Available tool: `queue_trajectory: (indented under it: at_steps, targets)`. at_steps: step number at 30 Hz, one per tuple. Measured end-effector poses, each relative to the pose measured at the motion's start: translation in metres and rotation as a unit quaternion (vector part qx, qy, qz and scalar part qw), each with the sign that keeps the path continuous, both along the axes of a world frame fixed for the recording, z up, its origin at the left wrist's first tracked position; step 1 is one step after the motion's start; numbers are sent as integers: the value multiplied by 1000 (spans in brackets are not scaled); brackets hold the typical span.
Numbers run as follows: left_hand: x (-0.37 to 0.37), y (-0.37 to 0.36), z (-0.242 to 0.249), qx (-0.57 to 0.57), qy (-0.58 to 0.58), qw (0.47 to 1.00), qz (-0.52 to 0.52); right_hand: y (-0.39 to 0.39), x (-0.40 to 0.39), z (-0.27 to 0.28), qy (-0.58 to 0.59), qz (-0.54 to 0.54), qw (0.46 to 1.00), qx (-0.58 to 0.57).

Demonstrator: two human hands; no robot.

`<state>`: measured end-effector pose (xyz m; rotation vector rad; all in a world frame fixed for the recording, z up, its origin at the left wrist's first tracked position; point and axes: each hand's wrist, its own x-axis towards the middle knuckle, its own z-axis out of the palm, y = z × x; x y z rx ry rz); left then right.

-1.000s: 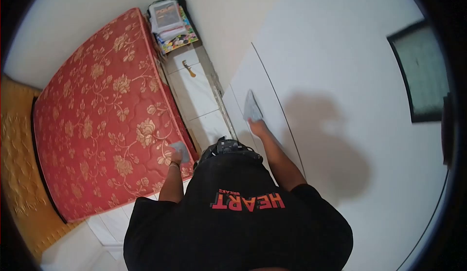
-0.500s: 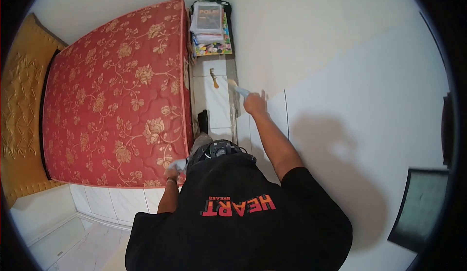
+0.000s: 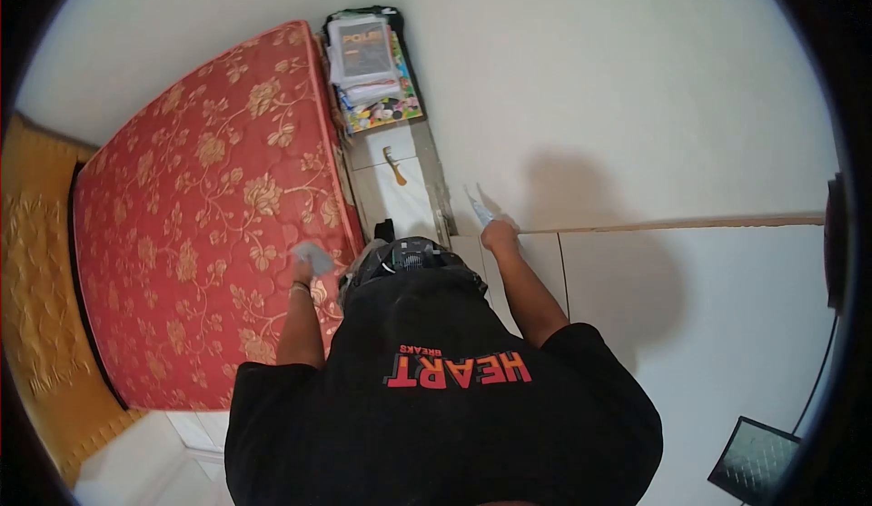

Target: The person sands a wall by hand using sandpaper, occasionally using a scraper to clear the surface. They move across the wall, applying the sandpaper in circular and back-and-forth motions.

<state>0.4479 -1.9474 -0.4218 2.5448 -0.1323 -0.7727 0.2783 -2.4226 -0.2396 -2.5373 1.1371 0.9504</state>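
My left hand (image 3: 301, 274) is over the lower right part of the red floral mattress (image 3: 204, 233), closed on a crumpled greyish-white cloth (image 3: 316, 259). On the other side, close to the pale wall (image 3: 636, 88), my right hand (image 3: 499, 233) is closed around a slim, pale bluish-white object (image 3: 482, 208). Its far end splits into thin points, and I cannot tell what it is. Between mattress and wall, a yellow-brown comb (image 3: 394, 166) lies on the white tiles (image 3: 402, 199), out of reach of both hands.
Beyond the comb stands a stack of books and papers (image 3: 368, 61) with a colourful sheet under it. A tufted gold headboard (image 3: 41, 279) is at far left. White panels (image 3: 690, 279) line the right wall, with a dark-framed panel (image 3: 754, 461) low at right.
My left hand has lifted the cloth from the mattress's near edge to farther up over it. My right hand has shifted right with its pale object. The whole view has turned slightly.
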Motion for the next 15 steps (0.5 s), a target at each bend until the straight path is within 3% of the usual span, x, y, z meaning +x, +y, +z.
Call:
queue_trajectory:
  at_steps: [2, 6, 9, 11, 14, 15]
  targets:
    - [51, -22, 9, -81, 45, 985, 143, 2, -1, 3, 1, -24, 1000, 4]
    - [82, -87, 71, -174, -44, 973, 148, 1, -6, 2, -38, -18, 999, -6]
    - [81, -119, 97, -137, 63, 984, 95, 0, -3, 8, -36, -62, 997, 16]
    - [70, -129, 82, -96, -38, 995, -2, -3, -3, 5, -41, -73, 996, 15]
    - [64, -97, -26, -161, -98, 982, 6, -5, -3, 10, -41, -69, 996, 39]
    - [54, -91, -8, -155, -89, 984, 3, -3, -3, 14, -32, -73, 996, 44]
